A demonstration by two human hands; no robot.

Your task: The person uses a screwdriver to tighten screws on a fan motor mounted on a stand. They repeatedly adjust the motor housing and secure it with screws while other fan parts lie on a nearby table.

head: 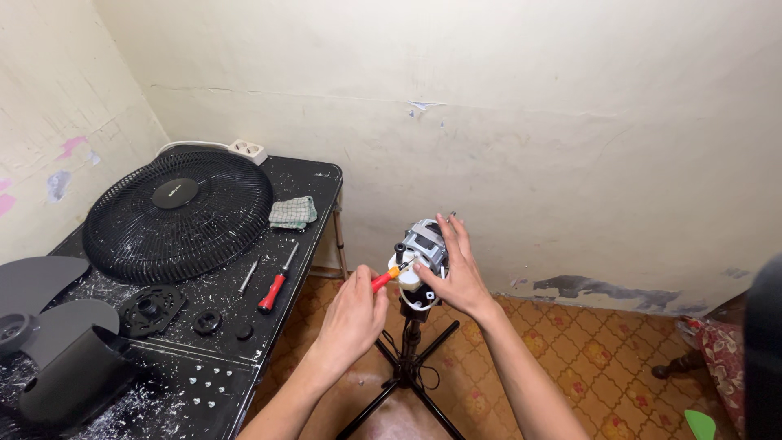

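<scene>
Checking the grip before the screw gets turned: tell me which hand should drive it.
Probably left. The left hand holds the red-handled screwdriver with its tip at the fan motor, while the right hand wraps the motor atop the black stand, steadying it.

Fan motor (423,253) atop stand (407,358) right of table (244,383) — grille (179,216), screwdriver (275,285) on it.

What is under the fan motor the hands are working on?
Under the fan motor a black pole runs down to a tripod stand on the patterned floor. The hands hide part of the motor's lower casing.
</scene>
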